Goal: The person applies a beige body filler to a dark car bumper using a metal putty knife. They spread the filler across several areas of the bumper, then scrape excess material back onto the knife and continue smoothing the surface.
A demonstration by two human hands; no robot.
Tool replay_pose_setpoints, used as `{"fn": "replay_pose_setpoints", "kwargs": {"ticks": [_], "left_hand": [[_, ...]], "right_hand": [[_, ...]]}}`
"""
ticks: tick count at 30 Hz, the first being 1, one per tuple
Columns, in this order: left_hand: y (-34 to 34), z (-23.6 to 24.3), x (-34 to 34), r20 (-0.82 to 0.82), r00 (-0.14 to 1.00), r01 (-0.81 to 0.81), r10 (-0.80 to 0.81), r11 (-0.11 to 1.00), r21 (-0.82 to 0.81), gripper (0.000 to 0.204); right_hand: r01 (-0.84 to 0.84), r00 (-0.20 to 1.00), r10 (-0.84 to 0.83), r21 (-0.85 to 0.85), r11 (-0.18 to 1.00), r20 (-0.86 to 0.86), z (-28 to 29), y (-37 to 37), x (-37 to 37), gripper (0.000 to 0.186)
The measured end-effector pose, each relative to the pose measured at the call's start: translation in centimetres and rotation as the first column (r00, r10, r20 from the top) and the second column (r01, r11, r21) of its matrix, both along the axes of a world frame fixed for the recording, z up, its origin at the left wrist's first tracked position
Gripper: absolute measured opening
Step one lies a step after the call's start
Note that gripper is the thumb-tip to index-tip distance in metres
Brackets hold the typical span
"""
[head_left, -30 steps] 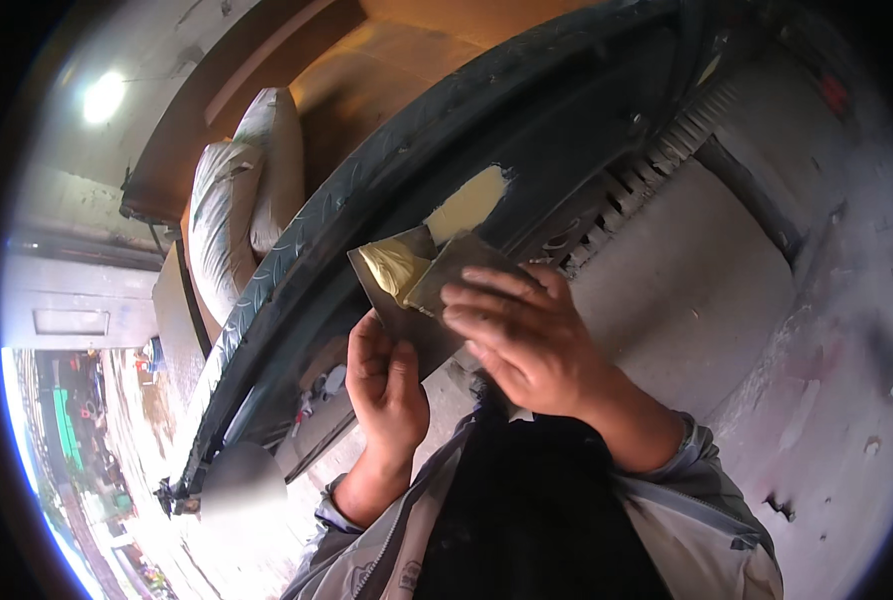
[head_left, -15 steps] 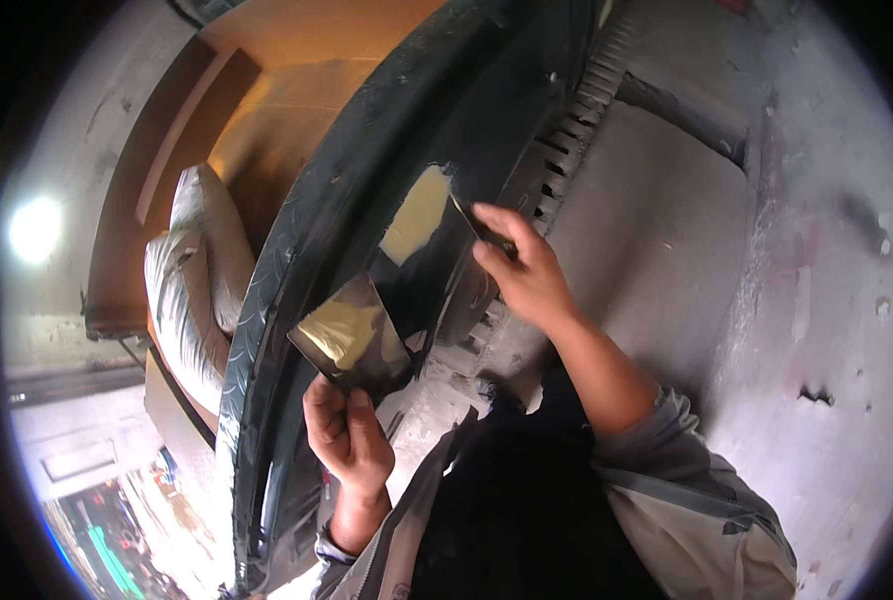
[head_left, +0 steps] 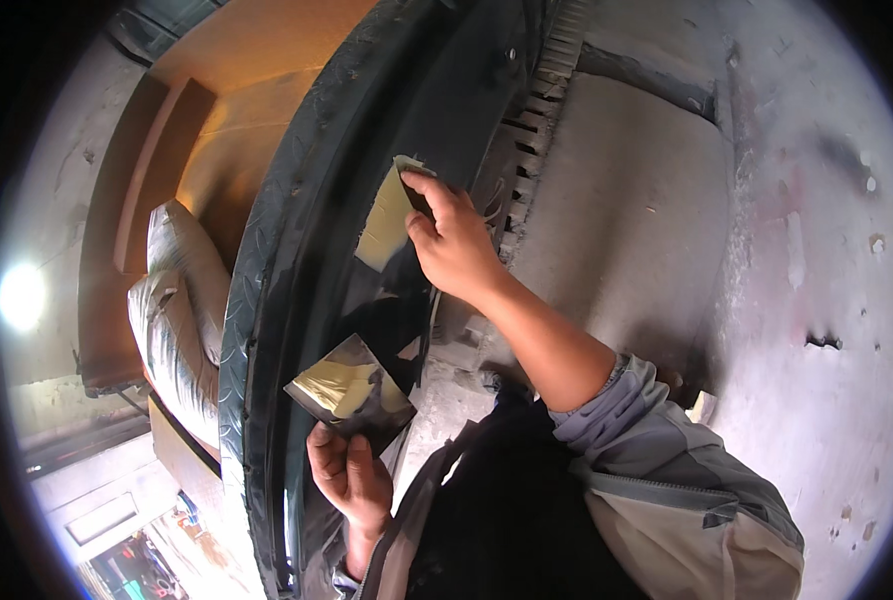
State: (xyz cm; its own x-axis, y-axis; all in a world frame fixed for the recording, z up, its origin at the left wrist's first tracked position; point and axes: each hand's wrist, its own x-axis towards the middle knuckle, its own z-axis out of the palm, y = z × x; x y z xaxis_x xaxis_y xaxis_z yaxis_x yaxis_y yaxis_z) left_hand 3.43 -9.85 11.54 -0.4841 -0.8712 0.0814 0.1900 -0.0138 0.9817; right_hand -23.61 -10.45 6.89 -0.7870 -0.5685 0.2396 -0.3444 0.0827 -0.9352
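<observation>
My left hand (head_left: 349, 475), low in the middle, grips the lower corner of a dark square plate (head_left: 391, 410) carrying a crumpled mound of pale yellow paste (head_left: 331, 385). Higher up, my right hand (head_left: 449, 240) holds a thin, dark spreader (head_left: 416, 190) against a pale yellow patch (head_left: 381, 230) on a long, dark, curved panel (head_left: 336, 245). My right fingers and thumb are closed on the spreader, and its blade is mostly hidden behind them and seen nearly edge-on. The panel has a raised rim of patterned metal along its left side.
Two whitish filled sacks (head_left: 171, 350) lie at the left beside an orange-brown structure (head_left: 126, 220). A grey, scuffed wall or floor surface (head_left: 626, 210) with a slotted edge (head_left: 526, 160) runs along the right. A bright lamp (head_left: 23, 295) and a sunlit opening (head_left: 136, 560) show at the far left.
My right hand has left the plate and moved up onto the yellow patch with the spreader. My left hand and plate are lower in view. The whole view has turned and shifted.
</observation>
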Motion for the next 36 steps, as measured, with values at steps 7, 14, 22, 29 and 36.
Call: {"fn": "replay_pose_setpoints", "kwargs": {"ticks": [7,14,22,29,36], "left_hand": [[-0.6,0.3,0.5,-0.019,0.999,0.036,-0.036,0.999,-0.018,0.041],[-0.8,-0.1,0.5,-0.032,0.998,0.046,-0.046,0.999,-0.015,0.041],[-0.7,0.2,0.6,-0.006,1.000,0.010,-0.010,1.000,0.012,0.041],[-1.2,-0.1,1.4,-0.025,1.000,0.008,-0.008,1.000,-0.019,0.042],[-1.3,0.0,1.8,-0.024,1.000,-0.002,0.001,1.000,-0.030,0.042]], "right_hand": [[-0.016,0.987,0.009,0.043,0.999,0.162,0.1,0.6,-1.4,0.042],[-0.035,0.993,0.037,-0.018,0.999,0.108,-0.1,0.9,-0.6,0.041],[0.053,0.998,-0.053,-0.007,0.999,0.037,0.5,-0.4,0.7,0.041],[0.022,1.000,-0.023,-0.081,0.997,-0.014,0.3,0.2,4.3,0.042],[0.030,0.999,-0.034,-0.116,0.993,-0.033,-0.8,0.5,6.5,0.043]]}}
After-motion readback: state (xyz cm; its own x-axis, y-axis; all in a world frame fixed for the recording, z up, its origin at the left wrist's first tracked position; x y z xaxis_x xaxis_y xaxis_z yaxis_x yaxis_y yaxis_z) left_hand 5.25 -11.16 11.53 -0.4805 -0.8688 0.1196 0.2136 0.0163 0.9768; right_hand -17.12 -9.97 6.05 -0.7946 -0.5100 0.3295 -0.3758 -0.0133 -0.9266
